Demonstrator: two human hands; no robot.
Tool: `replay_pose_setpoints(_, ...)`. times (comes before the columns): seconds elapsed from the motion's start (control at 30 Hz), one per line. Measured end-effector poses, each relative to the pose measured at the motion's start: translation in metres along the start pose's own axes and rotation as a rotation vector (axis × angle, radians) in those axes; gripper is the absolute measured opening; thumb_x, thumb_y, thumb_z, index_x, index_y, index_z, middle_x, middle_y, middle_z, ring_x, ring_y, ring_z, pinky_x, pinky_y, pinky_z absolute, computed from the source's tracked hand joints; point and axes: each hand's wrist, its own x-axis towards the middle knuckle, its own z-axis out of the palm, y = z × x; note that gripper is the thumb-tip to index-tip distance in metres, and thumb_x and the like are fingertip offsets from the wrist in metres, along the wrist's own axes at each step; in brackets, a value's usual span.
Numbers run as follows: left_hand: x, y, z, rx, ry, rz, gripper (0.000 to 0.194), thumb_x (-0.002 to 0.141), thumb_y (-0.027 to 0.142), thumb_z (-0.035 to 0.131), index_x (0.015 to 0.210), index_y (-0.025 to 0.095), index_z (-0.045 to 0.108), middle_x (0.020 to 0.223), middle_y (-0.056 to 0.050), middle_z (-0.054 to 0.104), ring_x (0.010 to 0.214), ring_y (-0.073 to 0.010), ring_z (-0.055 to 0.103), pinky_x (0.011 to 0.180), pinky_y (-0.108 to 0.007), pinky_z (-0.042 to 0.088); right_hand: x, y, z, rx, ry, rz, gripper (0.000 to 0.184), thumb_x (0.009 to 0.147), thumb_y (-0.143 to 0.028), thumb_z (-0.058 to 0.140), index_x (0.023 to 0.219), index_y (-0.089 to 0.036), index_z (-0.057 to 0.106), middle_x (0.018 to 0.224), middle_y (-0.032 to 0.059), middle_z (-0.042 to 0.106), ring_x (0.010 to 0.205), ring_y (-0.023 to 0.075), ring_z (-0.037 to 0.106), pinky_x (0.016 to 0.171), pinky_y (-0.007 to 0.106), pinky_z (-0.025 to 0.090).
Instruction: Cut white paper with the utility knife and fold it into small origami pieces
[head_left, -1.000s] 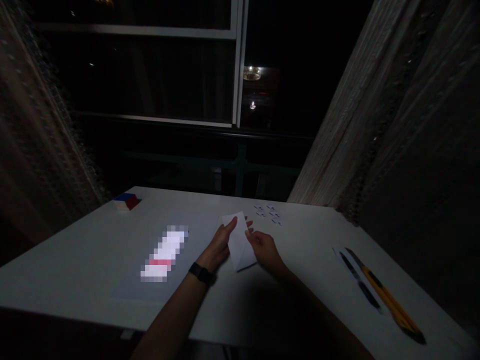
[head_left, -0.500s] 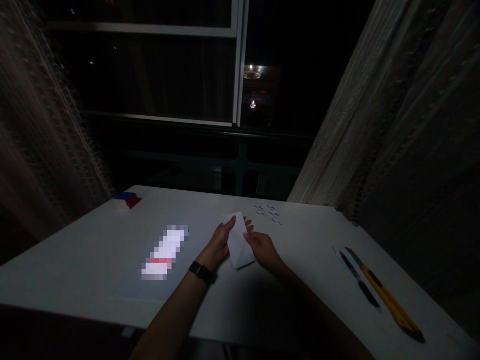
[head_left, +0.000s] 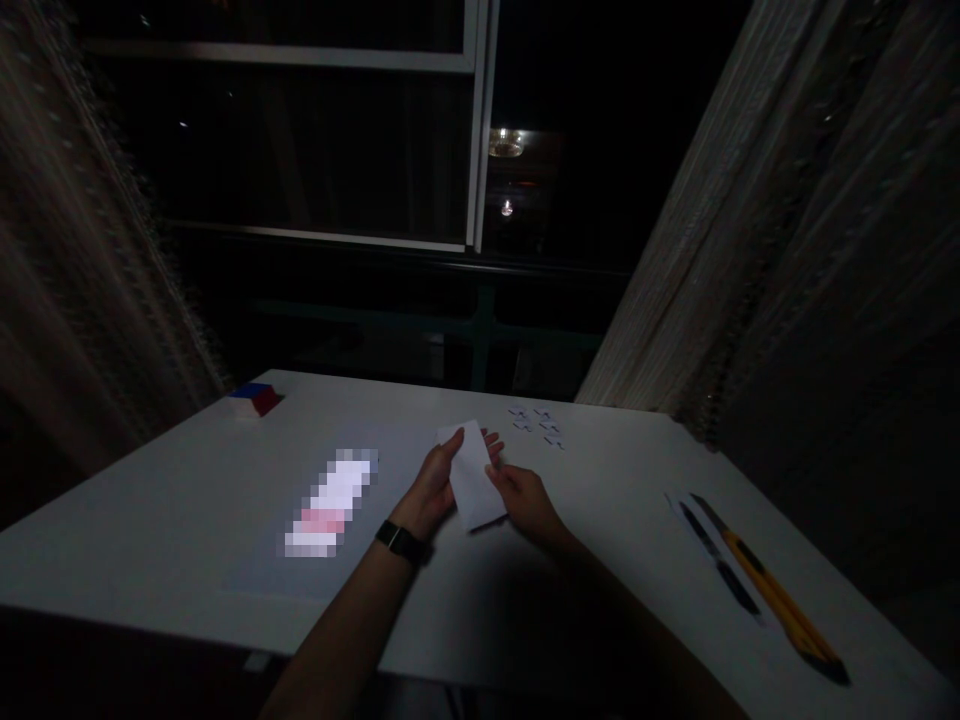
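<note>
A folded white paper [head_left: 474,473] is held just above the white table [head_left: 187,490], between both hands. My left hand [head_left: 433,487], with a dark watch on the wrist, grips the paper's left edge with thumb on top and fingers behind. My right hand [head_left: 526,502] pinches its right edge. Both hands are closed on the sheet, and the paper's lower corner casts a shadow on the table.
Several small paper bits [head_left: 536,424] lie beyond the hands. A yellow utility knife [head_left: 780,600] and a dark pen [head_left: 716,560] rest at the right. A blurred-out object [head_left: 330,502] lies left of the hands, a red and blue block [head_left: 253,398] at the far left corner. Curtains hang on both sides.
The paper has been lifted slightly and turned more upright between the hands, and both hands have shifted a little toward the far side.
</note>
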Motion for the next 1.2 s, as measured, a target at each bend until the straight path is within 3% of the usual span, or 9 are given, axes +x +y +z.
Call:
replay_pose_setpoints(0.13, 0.000, 0.002, -0.001, 0.006, -0.001, 0.024, 0.033, 0.085, 0.026, 0.052, 0.112, 0.006, 0.054, 0.115, -0.021, 0.059, 0.103, -0.0267, 0.060, 0.088, -0.038, 0.049, -0.002, -0.001, 0.002, 0.147, -0.116, 0.057, 0.052, 0.083, -0.058, 0.036, 0.053, -0.018, 0.050, 0.041, -0.0010, 0.050, 0.040, 0.0122, 0.049, 0.044, 0.023, 0.037)
replay_pose_setpoints(0.3, -0.001, 0.011, -0.002, 0.025, 0.019, 0.057, 0.032, 0.086, 0.025, 0.049, 0.113, 0.007, 0.054, 0.115, -0.020, 0.059, 0.104, -0.0269, 0.059, 0.089, -0.040, 0.049, -0.003, 0.001, 0.006, 0.321, -0.149, 0.078, 0.043, 0.080, -0.057, 0.045, 0.062, -0.019, 0.048, 0.044, -0.0026, 0.054, 0.040, 0.0125, 0.053, 0.043, 0.023, 0.040)
replay_pose_setpoints(0.6, -0.001, 0.016, -0.003, 0.001, 0.019, 0.070, 0.032, 0.086, 0.023, 0.049, 0.111, 0.004, 0.054, 0.115, -0.022, 0.058, 0.106, -0.0269, 0.058, 0.090, -0.038, 0.048, -0.008, -0.010, 0.002, 0.164, -0.161, 0.044, 0.046, 0.085, -0.056, 0.036, 0.060, -0.019, 0.049, 0.036, -0.0048, 0.048, 0.036, 0.0111, 0.050, 0.046, 0.022, 0.039)
replay_pose_setpoints(0.8, -0.003, 0.020, -0.001, -0.004, 0.058, 0.077, 0.033, 0.087, 0.024, 0.048, 0.114, 0.006, 0.053, 0.115, -0.021, 0.059, 0.103, -0.0262, 0.060, 0.086, -0.037, 0.050, -0.006, -0.008, 0.004, 0.363, -0.212, 0.107, 0.038, 0.080, -0.055, 0.045, 0.065, -0.020, 0.046, 0.040, -0.0054, 0.052, 0.036, 0.0125, 0.052, 0.044, 0.023, 0.039)
replay_pose_setpoints(1.0, -0.002, 0.021, -0.003, -0.011, 0.052, 0.082, 0.035, 0.087, 0.025, 0.047, 0.117, 0.006, 0.051, 0.115, -0.020, 0.059, 0.102, -0.0261, 0.060, 0.086, -0.038, 0.050, -0.005, -0.008, 0.000, 0.311, -0.196, 0.084, 0.046, 0.082, -0.057, 0.042, 0.056, -0.019, 0.048, 0.036, -0.0047, 0.049, 0.034, 0.0105, 0.050, 0.045, 0.023, 0.041)
replay_pose_setpoints(1.2, -0.002, 0.026, -0.005, -0.043, 0.040, 0.121, 0.037, 0.088, 0.026, 0.046, 0.120, 0.007, 0.049, 0.115, -0.019, 0.060, 0.102, -0.0246, 0.060, 0.087, -0.038, 0.050, -0.004, -0.008, 0.001, 0.466, -0.208, 0.166, 0.044, 0.074, -0.059, 0.051, 0.058, -0.018, 0.047, 0.039, -0.0041, 0.051, 0.035, 0.0121, 0.052, 0.041, 0.024, 0.041)
